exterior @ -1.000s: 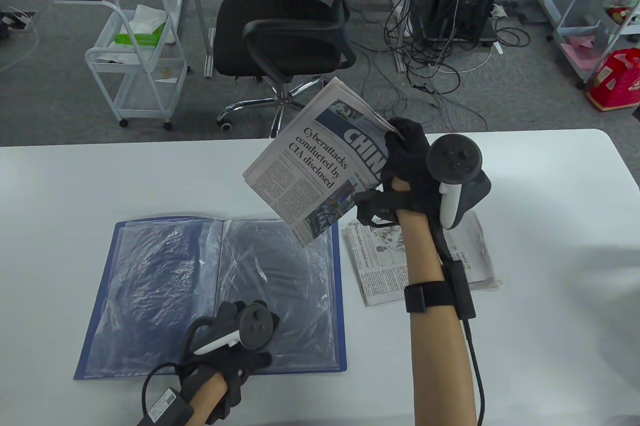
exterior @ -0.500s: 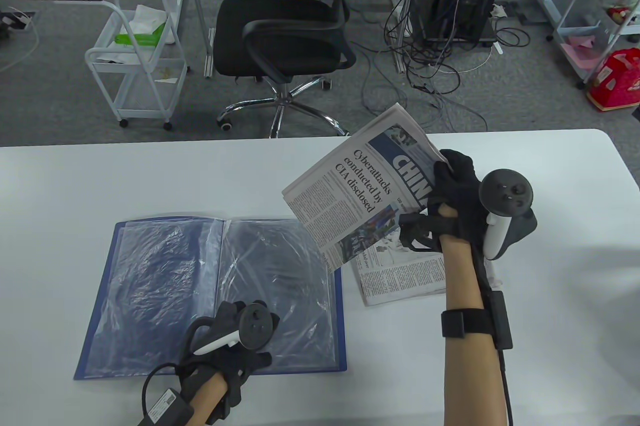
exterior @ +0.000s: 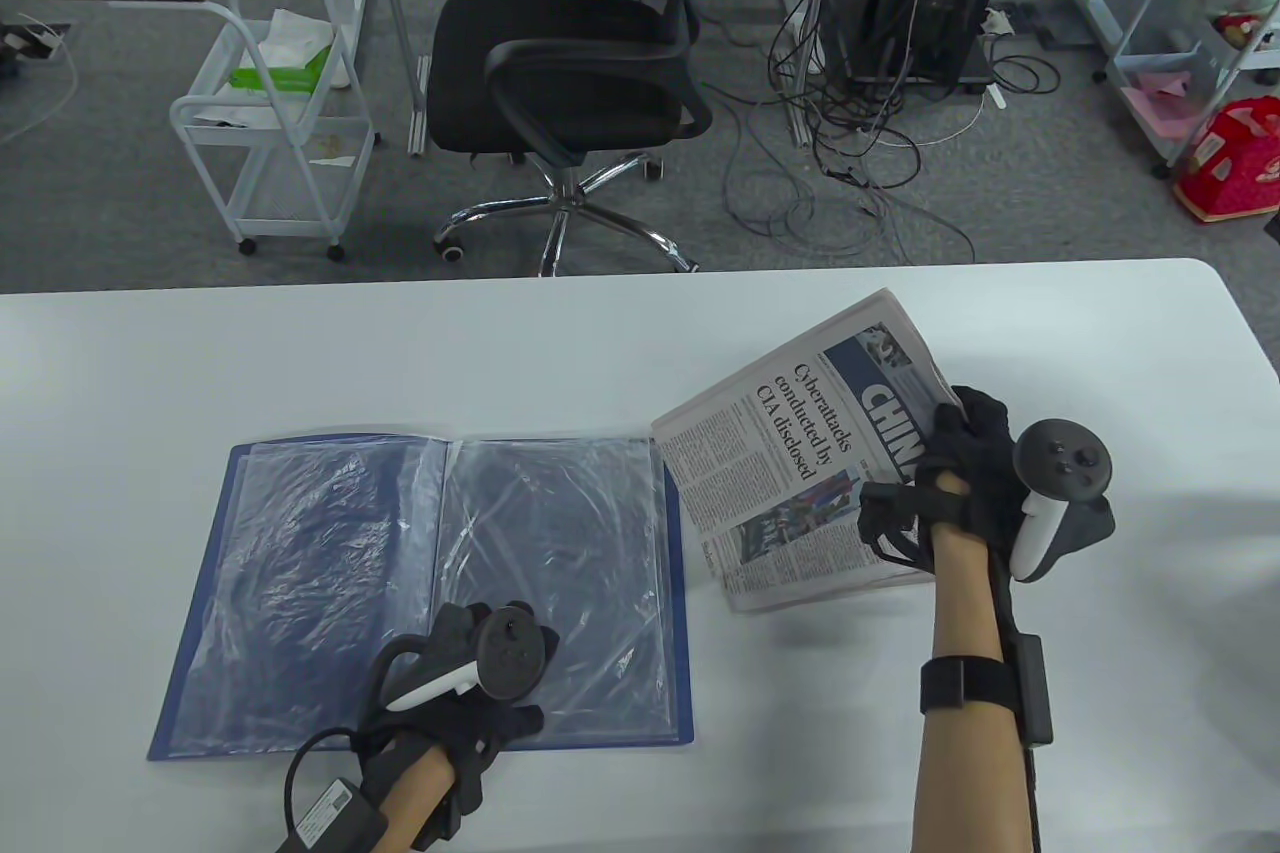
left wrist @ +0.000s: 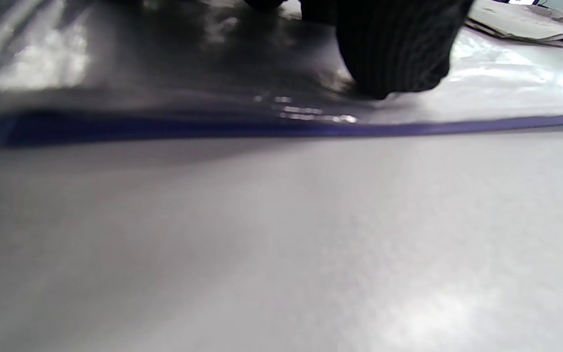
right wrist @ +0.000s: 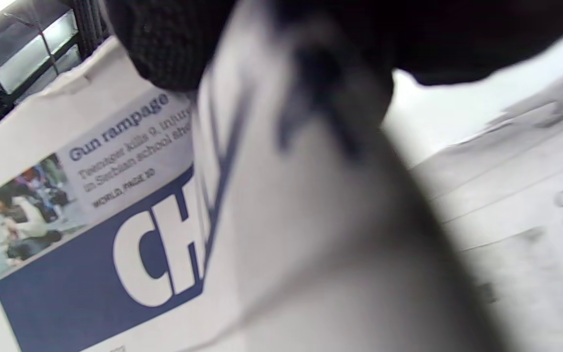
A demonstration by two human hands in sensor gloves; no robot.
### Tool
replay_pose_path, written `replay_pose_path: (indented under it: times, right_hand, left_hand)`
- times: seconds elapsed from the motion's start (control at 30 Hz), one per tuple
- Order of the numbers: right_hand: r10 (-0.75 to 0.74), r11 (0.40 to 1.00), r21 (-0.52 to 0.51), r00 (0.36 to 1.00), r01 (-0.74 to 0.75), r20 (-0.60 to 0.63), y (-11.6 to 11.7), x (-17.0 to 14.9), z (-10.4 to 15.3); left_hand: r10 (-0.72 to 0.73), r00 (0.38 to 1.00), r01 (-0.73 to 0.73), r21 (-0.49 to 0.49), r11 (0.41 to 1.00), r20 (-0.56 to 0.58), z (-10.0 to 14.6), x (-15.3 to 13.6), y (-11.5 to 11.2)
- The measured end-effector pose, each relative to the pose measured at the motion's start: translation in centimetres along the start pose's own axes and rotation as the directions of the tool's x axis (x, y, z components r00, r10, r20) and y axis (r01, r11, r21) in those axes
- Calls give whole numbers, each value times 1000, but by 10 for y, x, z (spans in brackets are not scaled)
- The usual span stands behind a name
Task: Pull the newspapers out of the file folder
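A blue file folder (exterior: 300, 593) lies open on the white table, its clear plastic sleeves showing no paper. My left hand (exterior: 470, 663) rests on the right-hand sleeve near its front edge; in the left wrist view a gloved finger (left wrist: 394, 54) presses on the plastic (left wrist: 506, 73). My right hand (exterior: 950, 473) grips a folded newspaper (exterior: 790, 453) by its right edge and holds it tilted, low over a second newspaper (exterior: 800, 593) lying on the table to the right of the folder. The right wrist view shows the masthead (right wrist: 115, 244) close up under my fingers (right wrist: 164, 44).
The table's far edge (exterior: 600, 278) runs across the middle of the table view. Beyond it stand a black office chair (exterior: 580, 63), a white wire cart (exterior: 270, 113) and a tangle of floor cables (exterior: 850, 133). The table's right end (exterior: 1240, 343) is rounded.
My right hand has carried the newspaper down and to the right, from high above the folder's far edge to low over the newspaper lying on the table. My left hand has not moved.
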State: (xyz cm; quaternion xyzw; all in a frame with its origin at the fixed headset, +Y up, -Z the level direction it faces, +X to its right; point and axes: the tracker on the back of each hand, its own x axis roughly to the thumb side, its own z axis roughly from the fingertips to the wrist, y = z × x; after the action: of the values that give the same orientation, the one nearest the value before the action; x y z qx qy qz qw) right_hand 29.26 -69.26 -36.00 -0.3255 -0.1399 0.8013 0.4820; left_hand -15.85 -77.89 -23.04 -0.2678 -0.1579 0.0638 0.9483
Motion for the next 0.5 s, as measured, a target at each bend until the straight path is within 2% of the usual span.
replay_pose_path:
  times: [0.3,0.5]
  right_hand:
    - [110,993,-40,992,-113,-60,3,-43,-12]
    - [227,971,-66,973,-229,-46,8,-58,-16]
  left_hand:
    - [0,1000,0,0,1000,0,0,0,0]
    - [0,1000,0,0,1000,0,0,0,0]
